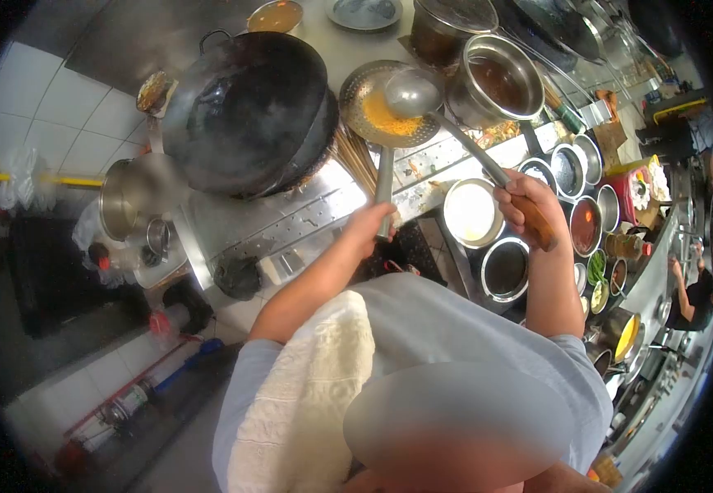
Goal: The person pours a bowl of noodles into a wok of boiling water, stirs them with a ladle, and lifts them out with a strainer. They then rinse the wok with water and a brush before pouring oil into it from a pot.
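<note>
My left hand (367, 228) is wrapped round the grey handle of a perforated skimmer (358, 92). Orange-yellow crumb-like bits (396, 125) lie in the skimmer's bowl. In my right hand (530, 204) is the wooden grip of a long metal ladle (412, 93). The ladle's round bowl rests over the skimmer, overlapping the bits in this view. Left of the skimmer sits a large black wok (245, 111), with haze over its dark inside. Just right of the ladle stands a metal pot (475, 113) of brown liquid.
Below my right hand are a pan of white contents (470, 212) and a dark-filled pot (505, 269). Several seasoning bowls line the right, one with red sauce (586, 223). A lidded pot (455, 15) stands behind. Another person (692, 292) is at the far right.
</note>
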Demonstrator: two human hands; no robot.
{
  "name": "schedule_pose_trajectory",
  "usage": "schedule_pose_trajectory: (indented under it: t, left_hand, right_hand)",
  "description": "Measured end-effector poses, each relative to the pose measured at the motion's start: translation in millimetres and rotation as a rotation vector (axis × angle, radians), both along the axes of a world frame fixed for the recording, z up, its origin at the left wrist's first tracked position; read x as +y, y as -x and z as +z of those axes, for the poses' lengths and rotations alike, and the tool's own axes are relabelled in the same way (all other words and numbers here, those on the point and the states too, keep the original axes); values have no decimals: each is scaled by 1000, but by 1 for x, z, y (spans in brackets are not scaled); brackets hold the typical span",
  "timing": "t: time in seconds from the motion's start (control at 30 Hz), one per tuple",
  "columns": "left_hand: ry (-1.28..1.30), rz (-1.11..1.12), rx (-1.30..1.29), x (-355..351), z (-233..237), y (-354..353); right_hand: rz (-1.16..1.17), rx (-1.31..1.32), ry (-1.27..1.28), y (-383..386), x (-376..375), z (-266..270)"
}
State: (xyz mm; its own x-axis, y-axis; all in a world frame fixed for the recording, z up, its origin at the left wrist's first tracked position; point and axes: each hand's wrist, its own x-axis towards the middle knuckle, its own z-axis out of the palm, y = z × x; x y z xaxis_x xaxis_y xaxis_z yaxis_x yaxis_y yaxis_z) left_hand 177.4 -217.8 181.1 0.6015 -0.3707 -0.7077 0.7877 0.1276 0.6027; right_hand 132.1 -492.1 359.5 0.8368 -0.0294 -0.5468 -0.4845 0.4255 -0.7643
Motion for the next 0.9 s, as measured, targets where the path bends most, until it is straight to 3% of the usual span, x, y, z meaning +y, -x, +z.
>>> schedule_pose_trajectory:
  t: [0.2,0.33,0.43,0.5,0.67,0.73,0.77,0.83,0.9]
  left_hand:
    - [-4,2,10,0,3,3]
    - [17,-8,-4,0,6,5]
    - [15,0,4,-2,-1,2]
    - [13,-3,7,-1,-5,3]
    - [4,3,-14,-1,-2,3]
    - [-9,-18,6,-1,-1,4]
    - [-7,-18,12,-1,-3,4]
    - [2,-17,-20,-1,-8,2]
    - [8,-26,2,-2,-10,3]
  right_hand:
    - [-33,6,-32,-22,-2,0]
    - [-28,-129,-42,-63,4,-12]
    - [47,-178,120,-111,7,-26]
    - [257,-226,257,-136,2,-39]
    - [286,-228,368,-165,-1,-55]
    - [379,-262,669,-169,-5,-59]
    - [381,-256,669,-167,-4,-61]
    - [399,-343,1263,-154,-1,-67]
    - [357,-420,1415,-140,-14,-90]
